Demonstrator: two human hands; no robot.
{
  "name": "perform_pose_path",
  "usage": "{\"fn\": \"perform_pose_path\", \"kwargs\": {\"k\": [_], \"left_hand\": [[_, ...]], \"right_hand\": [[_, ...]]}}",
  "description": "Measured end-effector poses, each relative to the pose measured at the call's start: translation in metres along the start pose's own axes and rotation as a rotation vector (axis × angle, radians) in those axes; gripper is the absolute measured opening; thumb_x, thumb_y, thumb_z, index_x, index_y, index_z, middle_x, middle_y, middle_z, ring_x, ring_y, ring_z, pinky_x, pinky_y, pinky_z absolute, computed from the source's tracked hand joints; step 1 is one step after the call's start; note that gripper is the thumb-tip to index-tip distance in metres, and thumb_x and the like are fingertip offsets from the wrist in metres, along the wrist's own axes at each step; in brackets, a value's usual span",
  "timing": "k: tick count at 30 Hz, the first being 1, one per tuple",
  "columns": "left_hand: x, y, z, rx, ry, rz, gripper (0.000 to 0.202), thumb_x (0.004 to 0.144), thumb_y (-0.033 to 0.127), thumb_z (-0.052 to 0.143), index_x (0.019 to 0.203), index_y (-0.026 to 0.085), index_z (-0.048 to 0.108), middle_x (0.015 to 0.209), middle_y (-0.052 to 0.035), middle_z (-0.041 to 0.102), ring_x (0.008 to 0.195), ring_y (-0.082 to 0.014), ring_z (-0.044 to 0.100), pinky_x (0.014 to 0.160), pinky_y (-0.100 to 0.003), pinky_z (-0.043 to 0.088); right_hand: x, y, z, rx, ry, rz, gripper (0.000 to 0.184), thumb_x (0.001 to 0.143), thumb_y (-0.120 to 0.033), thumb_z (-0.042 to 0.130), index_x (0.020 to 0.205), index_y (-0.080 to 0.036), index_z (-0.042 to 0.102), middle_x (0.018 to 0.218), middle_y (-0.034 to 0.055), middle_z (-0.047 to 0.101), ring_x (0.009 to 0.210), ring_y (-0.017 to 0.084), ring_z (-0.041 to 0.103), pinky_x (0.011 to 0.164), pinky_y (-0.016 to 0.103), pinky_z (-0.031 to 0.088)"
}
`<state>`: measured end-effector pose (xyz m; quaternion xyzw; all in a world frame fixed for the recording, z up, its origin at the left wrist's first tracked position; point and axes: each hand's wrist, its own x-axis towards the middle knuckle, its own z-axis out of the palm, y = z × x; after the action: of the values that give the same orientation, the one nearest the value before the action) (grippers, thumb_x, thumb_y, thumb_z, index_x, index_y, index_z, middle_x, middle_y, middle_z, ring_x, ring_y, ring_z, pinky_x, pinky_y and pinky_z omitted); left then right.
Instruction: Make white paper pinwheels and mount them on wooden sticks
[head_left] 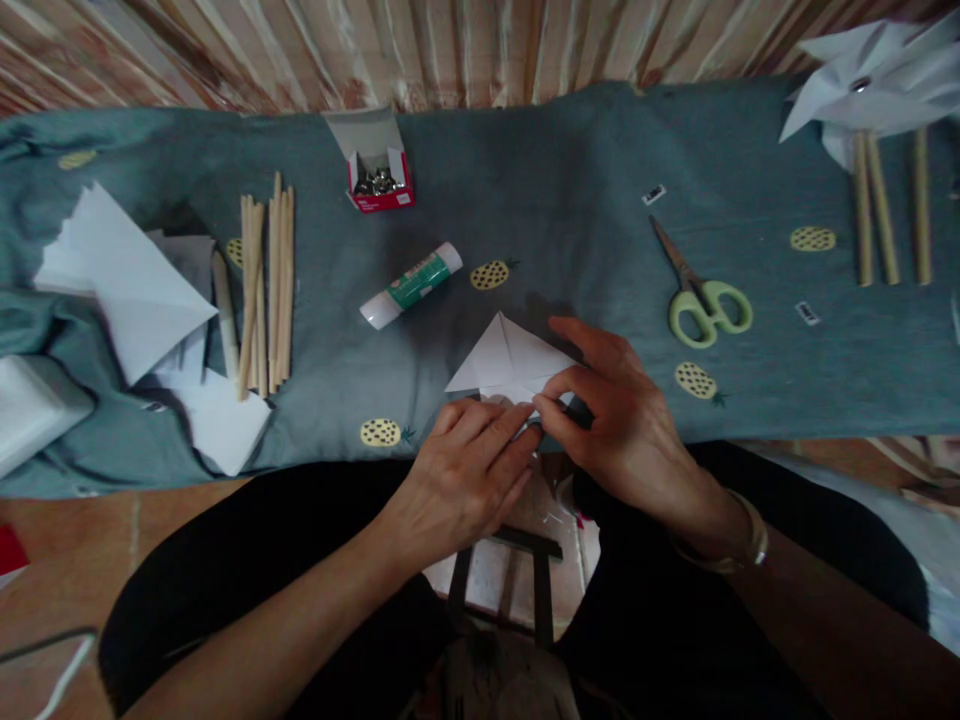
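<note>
Paper [504,350] looks light, easily creased, best held at its near edge, where my left hand [466,465] and right hand [626,420] grip it.

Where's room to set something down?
Between the red cardboard box and green-handled scissors; a narrower strip between the tan wooden sticks and green glue stick. Crowded: left, white paper sheets; far right, white paper pinwheels; front centre, left hand, right hand and folded white paper.
</note>
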<state>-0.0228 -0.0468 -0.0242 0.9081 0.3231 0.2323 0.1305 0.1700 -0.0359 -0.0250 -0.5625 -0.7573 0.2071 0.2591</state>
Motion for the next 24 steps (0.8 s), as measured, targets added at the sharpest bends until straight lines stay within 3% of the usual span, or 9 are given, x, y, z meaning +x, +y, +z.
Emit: {"fn": "perform_pose_path", "kwargs": {"k": [9,15,20,24], "left_hand": [[-0.0017,-0.0011,0.0015,-0.007,0.000,0.003,0.023,0.090,0.020,0.060,0.111,0.011,0.064,0.116,-0.0135,0.071,0.102,-0.0260,0.061,0.084,-0.042,0.050],[0.0006,-0.0010,0.0005,0.011,-0.004,0.008,0.021,0.090,0.020,0.060,0.108,0.010,0.065,0.115,-0.0125,0.071,0.101,-0.0260,0.062,0.083,-0.042,0.050],[0.0015,-0.0008,-0.0001,0.016,-0.012,0.009,0.023,0.091,0.020,0.059,0.111,0.009,0.065,0.116,-0.0120,0.071,0.101,-0.0259,0.062,0.084,-0.042,0.051],[0.0017,-0.0006,0.0002,0.018,-0.006,0.013,0.023,0.091,0.020,0.059,0.109,0.008,0.065,0.115,-0.0127,0.072,0.100,-0.0261,0.062,0.083,-0.041,0.051]], "right_hand": [[0.0005,-0.0027,0.0007,0.019,0.005,0.024,0.014,0.086,-0.018,0.058,0.075,-0.027,0.059,0.139,0.0063,0.057,0.129,0.034,0.051,0.106,0.060,0.043],[-0.0007,-0.0032,0.0024,-0.002,-0.006,0.043,0.013,0.087,-0.021,0.058,0.076,-0.027,0.058,0.140,0.0051,0.055,0.130,0.031,0.050,0.108,0.056,0.042],[-0.0042,-0.0014,0.0026,-0.038,0.001,-0.027,0.009,0.091,-0.021,0.054,0.088,-0.027,0.061,0.142,0.0057,0.052,0.131,0.030,0.049,0.109,0.054,0.042],[-0.0078,0.0037,0.0041,-0.027,-0.041,-0.109,0.023,0.090,-0.015,0.052,0.102,-0.031,0.063,0.148,-0.0001,0.047,0.135,0.029,0.045,0.111,0.052,0.039]]}}
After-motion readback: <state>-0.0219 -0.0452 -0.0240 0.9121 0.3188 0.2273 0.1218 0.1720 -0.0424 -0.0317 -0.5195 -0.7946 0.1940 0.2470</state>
